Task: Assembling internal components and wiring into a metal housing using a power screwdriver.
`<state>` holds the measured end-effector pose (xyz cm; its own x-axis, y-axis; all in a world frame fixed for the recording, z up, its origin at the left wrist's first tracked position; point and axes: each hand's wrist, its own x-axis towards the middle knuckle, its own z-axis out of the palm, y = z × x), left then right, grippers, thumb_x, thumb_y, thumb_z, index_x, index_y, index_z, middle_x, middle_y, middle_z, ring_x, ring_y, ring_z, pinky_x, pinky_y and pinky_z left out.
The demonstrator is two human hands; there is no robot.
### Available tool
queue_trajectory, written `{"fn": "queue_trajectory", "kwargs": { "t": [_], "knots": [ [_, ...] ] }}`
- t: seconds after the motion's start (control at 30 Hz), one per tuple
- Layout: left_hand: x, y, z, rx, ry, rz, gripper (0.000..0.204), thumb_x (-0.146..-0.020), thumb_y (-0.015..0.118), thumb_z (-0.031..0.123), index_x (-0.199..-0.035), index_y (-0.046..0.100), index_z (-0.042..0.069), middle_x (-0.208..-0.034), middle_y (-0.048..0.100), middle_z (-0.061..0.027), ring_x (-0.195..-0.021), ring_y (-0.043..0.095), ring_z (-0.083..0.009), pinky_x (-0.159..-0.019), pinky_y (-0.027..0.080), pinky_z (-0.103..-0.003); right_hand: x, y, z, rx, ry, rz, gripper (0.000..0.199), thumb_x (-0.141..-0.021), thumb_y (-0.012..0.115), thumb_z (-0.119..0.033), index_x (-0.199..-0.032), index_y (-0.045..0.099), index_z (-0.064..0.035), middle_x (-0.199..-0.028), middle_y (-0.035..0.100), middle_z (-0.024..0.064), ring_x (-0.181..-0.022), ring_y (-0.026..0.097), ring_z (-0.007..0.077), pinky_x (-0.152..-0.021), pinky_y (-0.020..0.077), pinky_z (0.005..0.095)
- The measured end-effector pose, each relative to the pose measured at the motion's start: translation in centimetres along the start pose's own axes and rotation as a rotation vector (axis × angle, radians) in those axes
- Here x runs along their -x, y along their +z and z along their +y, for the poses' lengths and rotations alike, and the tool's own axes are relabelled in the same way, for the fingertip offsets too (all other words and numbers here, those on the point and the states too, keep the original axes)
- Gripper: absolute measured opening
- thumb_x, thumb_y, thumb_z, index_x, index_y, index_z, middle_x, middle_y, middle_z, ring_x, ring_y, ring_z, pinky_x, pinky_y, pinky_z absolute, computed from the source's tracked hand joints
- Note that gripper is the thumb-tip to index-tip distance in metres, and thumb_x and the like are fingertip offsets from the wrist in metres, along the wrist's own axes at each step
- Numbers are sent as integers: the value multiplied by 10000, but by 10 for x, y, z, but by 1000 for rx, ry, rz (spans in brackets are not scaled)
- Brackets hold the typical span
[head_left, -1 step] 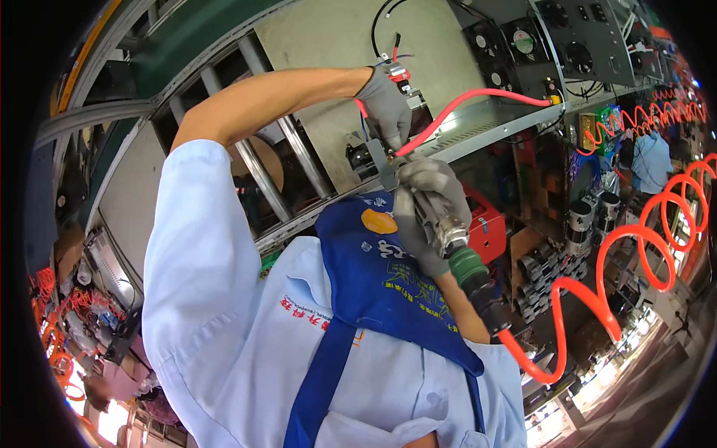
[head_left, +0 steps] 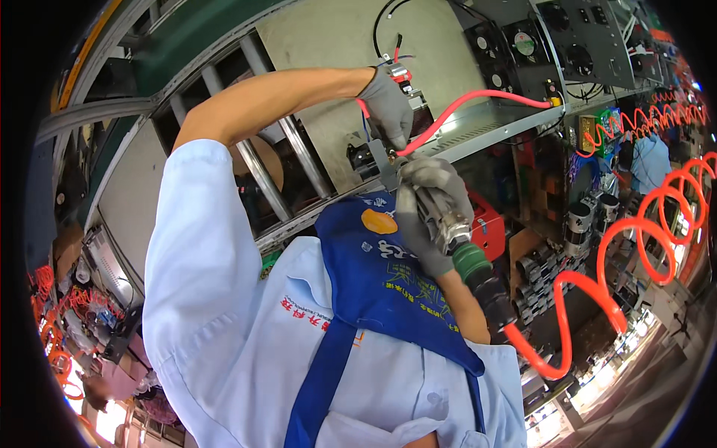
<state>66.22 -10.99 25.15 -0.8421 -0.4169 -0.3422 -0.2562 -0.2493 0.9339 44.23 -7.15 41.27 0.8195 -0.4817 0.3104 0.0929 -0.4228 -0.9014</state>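
My left hand, in a grey glove, reaches over the metal chassis with its fingers closed. Its fingertips meet beside the end of a smooth red hose and a small grey metal bracket; exactly what they pinch is hidden. My right hand, also gloved, is wrapped round an air screwdriver with a green collar and a black rear end. The tool's front end points at the bracket, and its tip is hidden. A coiled red air hose trails from its back.
Black fans sit in the chassis wall at the far right. Metal rollers run beside the pale chassis floor. A red metal part lies behind my right hand. Several cylindrical metal parts stand lower right.
The rear of the air screwdriver has shifted slightly to the right, and its coiled hose has swayed. My left hand stays almost in place.
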Motion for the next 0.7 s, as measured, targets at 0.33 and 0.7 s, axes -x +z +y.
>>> {"fn": "queue_trajectory", "kwargs": {
  "t": [0.33, 0.7],
  "knots": [
    [-2, 28, 40, -383, -166, 539, 419, -826, 621, 317, -1025, 707, -42, -951, 721, -202, -858, 657, -287, -774, 498, -407, -17, 6, 9, -32, 233, -50, 262, -840, 663, 64, -1080, 586, -10, -1021, 678, 93, -911, 664, 136, -819, 552, 292],
    [-34, 14, -42, -308, 273, 677, 306, -835, 664, 222, -1053, 664, 8, -919, 703, -209, -838, 650, -337, -754, 514, -433, -27, 13, 2, 140, 154, -104, 253, -819, 719, -13, -1061, 644, 2, -961, 706, 80, -856, 675, 124, -780, 553, 294]
  ]
}}
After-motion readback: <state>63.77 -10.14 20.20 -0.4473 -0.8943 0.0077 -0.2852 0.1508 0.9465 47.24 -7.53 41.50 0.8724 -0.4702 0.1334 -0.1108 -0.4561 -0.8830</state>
